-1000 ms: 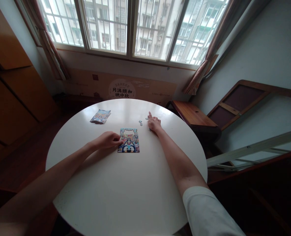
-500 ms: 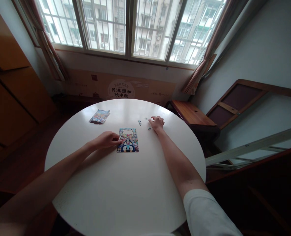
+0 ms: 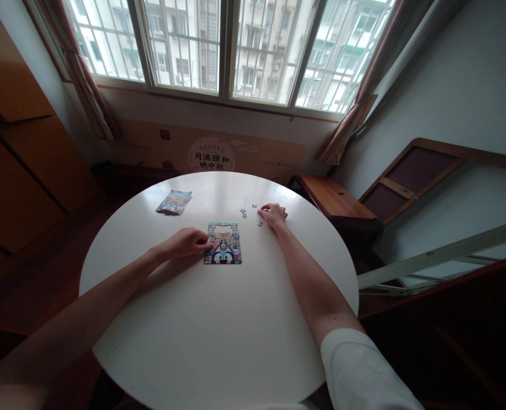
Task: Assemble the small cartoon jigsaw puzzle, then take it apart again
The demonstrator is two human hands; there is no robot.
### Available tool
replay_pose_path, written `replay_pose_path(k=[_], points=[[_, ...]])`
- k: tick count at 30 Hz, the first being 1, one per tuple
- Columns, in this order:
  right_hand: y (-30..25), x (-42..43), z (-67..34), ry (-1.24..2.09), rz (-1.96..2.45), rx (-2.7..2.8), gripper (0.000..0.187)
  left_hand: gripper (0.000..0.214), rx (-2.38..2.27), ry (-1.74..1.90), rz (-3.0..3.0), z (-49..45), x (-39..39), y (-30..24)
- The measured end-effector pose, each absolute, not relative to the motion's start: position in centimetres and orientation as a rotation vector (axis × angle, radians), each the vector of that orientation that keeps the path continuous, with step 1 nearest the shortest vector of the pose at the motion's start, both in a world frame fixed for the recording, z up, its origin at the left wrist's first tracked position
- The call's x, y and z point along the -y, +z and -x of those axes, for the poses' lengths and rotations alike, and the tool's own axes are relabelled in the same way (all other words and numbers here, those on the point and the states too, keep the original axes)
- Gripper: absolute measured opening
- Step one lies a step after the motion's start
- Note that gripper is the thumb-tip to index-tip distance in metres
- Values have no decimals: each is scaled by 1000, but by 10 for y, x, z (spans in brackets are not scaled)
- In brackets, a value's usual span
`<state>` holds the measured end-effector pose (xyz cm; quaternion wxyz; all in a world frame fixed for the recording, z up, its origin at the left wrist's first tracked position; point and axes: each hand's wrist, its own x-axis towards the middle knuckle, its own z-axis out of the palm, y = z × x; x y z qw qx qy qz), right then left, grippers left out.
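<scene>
A partly filled jigsaw puzzle (image 3: 224, 245) lies flat on the white round table (image 3: 219, 330), with a pale gap near its far edge. At its left edge rests my left hand (image 3: 190, 241), fingers curled and thumb side pressed on the border. Beyond the puzzle to the right, my right hand (image 3: 273, 214) is low over the tabletop with thumb and fingers drawn together; whatever is between them is too small to make out. Several loose puzzle pieces lie around it, among them one piece (image 3: 254, 206) on the far side and another piece (image 3: 260, 224) on the near side.
A crumpled, printed packet (image 3: 174, 202) lies on the table at the far left. Past the table's right edge stands a wooden bench (image 3: 334, 195). Barred windows (image 3: 223, 51) and a printed banner (image 3: 210, 155) are behind the table.
My right hand's fingers have closed together at about the same spot beside the loose pieces. My left hand and the puzzle have stayed in place.
</scene>
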<state>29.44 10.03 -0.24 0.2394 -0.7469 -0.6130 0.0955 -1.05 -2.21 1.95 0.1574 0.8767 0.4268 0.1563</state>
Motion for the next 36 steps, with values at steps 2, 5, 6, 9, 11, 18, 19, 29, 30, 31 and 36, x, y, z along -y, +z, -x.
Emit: replay_pose_path(k=[2,5,6,9,11,18,19,29,30,31,36], points=[[-1,-100,-295,304,2031,1698,27,50,-1214,450,-2516,11,22,19],[0,-99,-296,365,1987,1734,27,51,-1222,451,-2521,11,22,18],[0,-99,-296,371,1974,1741,28,52,-1228,446,-2520,11,22,17],[0,-99,-297,346,1963,1742,29,52,-1238,438,-2526,11,22,16],[0,-98,-297,339,1965,1746,29,52,-1233,442,-2532,11,21,15],[-3,-99,-298,456,1766,1710,26,50,-1198,481,-2522,12,22,17],[-4,-100,-296,516,1686,1694,27,50,-1196,483,-2521,12,22,17],[34,-81,-241,1066,1176,1766,19,50,-1207,455,-2520,11,20,16],[39,-77,-236,1134,1168,1806,20,50,-1196,464,-2521,11,20,15],[43,-72,-231,1174,1157,1851,20,49,-1186,471,-2520,11,20,15],[51,-58,-210,1191,1166,1999,14,48,-1179,459,-2506,11,19,14]])
